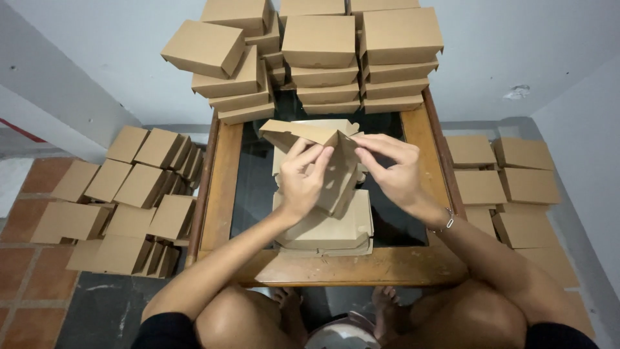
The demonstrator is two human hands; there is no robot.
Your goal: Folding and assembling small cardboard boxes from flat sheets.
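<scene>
Far left on floor: loose folded boxes [129,194], well apart from the work. Left hand [300,181] pinches a flap of the half-folded box blank [336,168], fingers nearly closed on the cardboard. Blank sits tilted up between both hands, over the flat blanks pile [326,229] on the table [223,194], long axis running near-to-far. Right hand [394,171] equally close, fingertips pinched on the right flap edge. Finished box stacks [323,58] at far edge; more boxes right on floor [510,174]
</scene>
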